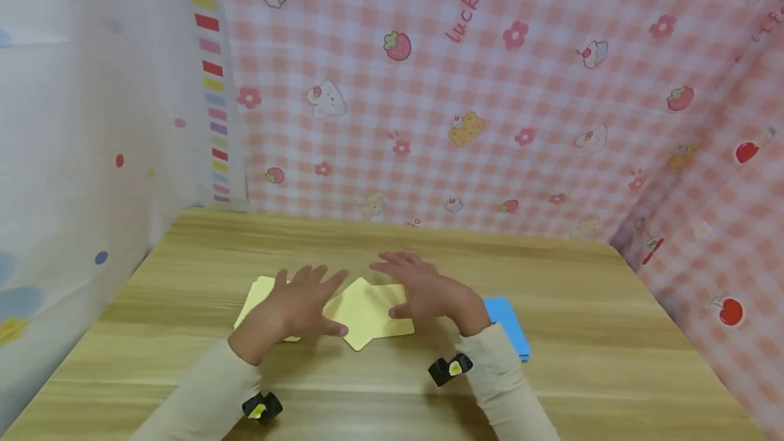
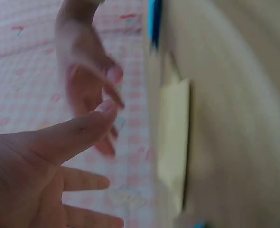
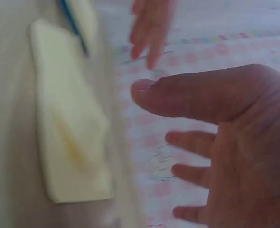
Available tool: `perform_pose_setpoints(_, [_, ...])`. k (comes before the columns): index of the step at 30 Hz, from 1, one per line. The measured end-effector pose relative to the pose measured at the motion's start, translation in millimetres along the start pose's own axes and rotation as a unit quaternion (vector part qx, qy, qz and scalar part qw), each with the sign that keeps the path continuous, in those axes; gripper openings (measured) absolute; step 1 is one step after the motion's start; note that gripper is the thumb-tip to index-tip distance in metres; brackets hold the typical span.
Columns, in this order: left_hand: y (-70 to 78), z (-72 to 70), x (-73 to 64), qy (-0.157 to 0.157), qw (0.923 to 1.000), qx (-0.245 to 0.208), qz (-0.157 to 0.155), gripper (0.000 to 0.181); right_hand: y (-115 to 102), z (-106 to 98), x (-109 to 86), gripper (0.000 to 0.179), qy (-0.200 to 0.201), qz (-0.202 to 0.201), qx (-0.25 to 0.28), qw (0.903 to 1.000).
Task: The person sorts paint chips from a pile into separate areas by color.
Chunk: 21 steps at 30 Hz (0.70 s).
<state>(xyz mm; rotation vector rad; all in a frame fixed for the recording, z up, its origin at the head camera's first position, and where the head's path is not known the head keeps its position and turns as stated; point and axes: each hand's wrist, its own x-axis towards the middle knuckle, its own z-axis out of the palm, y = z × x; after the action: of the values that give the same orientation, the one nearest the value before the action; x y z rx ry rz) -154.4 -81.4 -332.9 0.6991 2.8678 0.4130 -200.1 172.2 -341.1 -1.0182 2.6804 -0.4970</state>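
Note:
Two pale yellow cards [image 1: 361, 315] with rounded corners lie flat mid-table, one turned cornerwise over the other. Above their left side, my left hand [image 1: 300, 309] is spread with nothing in it. My right hand [image 1: 433, 295] hovers over their right end, fingers extended and also holding nothing. In the left wrist view, the cards [image 2: 172, 137] lie beside the hand, apart from its thumb and fingers. The right wrist view likewise has a gap between the thumb and the yellow card [image 3: 69, 128]. More yellow cards [image 1: 260, 291] are partly hidden behind my left hand, with a bluish edge beneath.
A stack of blue cards [image 1: 508, 327] lies right of my right wrist, partly covered by the sleeve. The wooden table [image 1: 380, 400] meets a pink checked cloth [image 1: 367, 87] at the back and a white cloth [image 1: 122, 101] on the left.

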Motion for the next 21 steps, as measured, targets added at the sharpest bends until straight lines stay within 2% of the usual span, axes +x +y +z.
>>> perform_pose_setpoints(5, [20.7, 28.7, 10.3, 0.006, 0.9974, 0.068, -0.023, 0.094, 9, 14, 12.6, 0.075, -0.038, -0.019, 0.011, 0.999])
perform_pose_setpoints(8, [28.7, 44.6, 16.6, 0.002, 0.9933, 0.108, -0.041, 0.097, 13, 23, 15.6, 0.081, -0.061, -0.015, 0.023, 0.9978])
perform_pose_setpoints(11, [32.4, 54.9, 19.8, -0.005, 0.9905, 0.129, -0.047, 0.099, 17, 32, 17.4, 0.085, -0.084, -0.008, 0.015, 0.9963])
perform_pose_setpoints(15, [31.4, 58.2, 22.3, 0.001, 0.9907, 0.131, -0.037, 0.094, 19, 35, 20.8, 0.086, -0.094, 0.002, -0.003, 0.9956])
perform_pose_setpoints(18, [27.1, 54.7, 24.8, 0.009, 0.994, 0.106, -0.026, 0.086, 20, 33, 23.9, 0.087, -0.088, 0.004, -0.006, 0.9961])
perform_pose_setpoints(21, [19.8, 47.8, 26.6, 0.0, 0.9969, 0.078, -0.01, 0.083, 22, 31, 26.1, 0.089, -0.085, 0.0, 0.002, 0.9963])
